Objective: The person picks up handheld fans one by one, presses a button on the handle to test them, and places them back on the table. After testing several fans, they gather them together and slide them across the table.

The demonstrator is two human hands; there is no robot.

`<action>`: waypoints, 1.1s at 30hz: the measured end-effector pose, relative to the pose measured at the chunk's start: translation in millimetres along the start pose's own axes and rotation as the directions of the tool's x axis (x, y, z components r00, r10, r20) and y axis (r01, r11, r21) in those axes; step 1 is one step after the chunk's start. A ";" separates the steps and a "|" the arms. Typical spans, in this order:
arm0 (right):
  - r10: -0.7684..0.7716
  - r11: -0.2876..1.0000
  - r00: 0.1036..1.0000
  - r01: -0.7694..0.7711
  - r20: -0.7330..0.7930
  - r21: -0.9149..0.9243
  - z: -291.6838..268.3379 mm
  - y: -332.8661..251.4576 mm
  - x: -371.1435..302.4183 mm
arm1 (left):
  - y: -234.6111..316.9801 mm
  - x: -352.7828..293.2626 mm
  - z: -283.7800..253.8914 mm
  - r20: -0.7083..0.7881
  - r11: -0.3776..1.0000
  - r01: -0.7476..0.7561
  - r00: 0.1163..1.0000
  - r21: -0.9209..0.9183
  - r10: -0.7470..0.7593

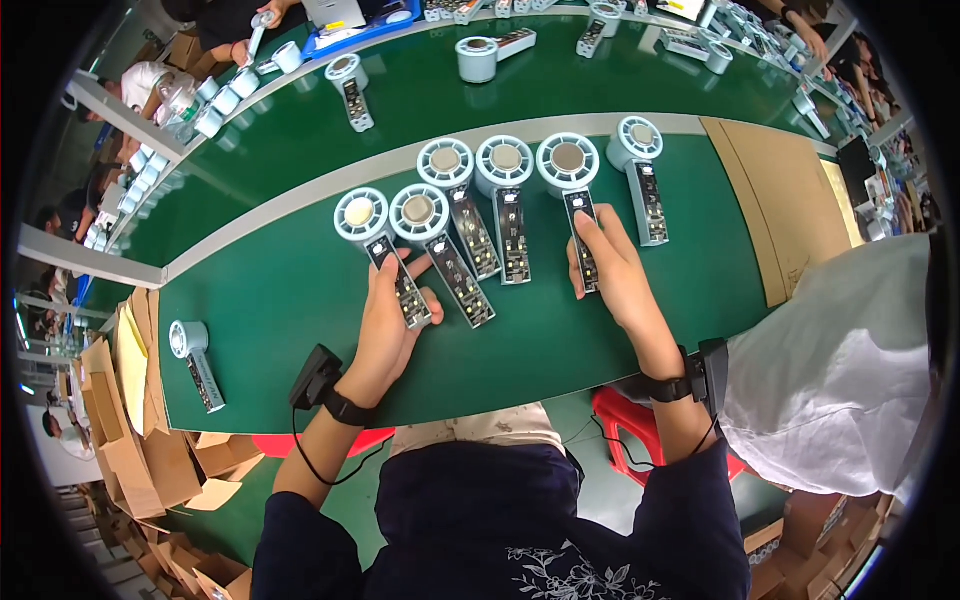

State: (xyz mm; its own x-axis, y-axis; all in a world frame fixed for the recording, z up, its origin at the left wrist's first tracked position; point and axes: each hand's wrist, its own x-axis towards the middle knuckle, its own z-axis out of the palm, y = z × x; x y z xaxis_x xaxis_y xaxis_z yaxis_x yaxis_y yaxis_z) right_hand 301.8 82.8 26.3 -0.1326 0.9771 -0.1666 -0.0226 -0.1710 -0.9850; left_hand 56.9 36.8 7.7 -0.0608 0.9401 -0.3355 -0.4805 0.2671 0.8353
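Observation:
My left hand (385, 310) is closed around the handle of a pale blue handheld fan (362, 214), whose green-black circuit board shows along the handle. Its round head has a whitish disc in the middle. Another handheld fan (568, 160), with a grey-brown disc, is gripped by my right hand (608, 262), thumb on the board. Between my hands, three similar fans lie on the green table: one (420, 212) beside my left hand, a second (446, 162) behind it, and a third (505, 165) nearer the right. Just right of my right hand lies one more fan (640, 140).
A lone fan (189, 340) lies at the table's left end. Flat cardboard (775, 200) covers the right end, beside a person in a grey garment (830, 370). Beyond a pale rail (300, 195), a green conveyor belt (420, 100) carries more fans. Cardboard boxes (150, 460) stand left.

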 end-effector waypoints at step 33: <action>0.146 0.950 0.882 0.001 0.448 -0.311 30.6 -145.1 185.7 | 144.5 165.7 -146.8 -0.024 0.315 -0.150 0.872 0.937 0.488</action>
State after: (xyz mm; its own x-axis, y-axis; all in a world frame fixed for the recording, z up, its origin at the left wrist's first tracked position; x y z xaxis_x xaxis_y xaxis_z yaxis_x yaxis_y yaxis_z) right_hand 250.2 285.2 139.7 -0.5643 0.7799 -0.2708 0.2868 -0.1224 -0.9501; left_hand -151.0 200.0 8.9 -0.3091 0.9452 0.1047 0.6773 0.1415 0.7220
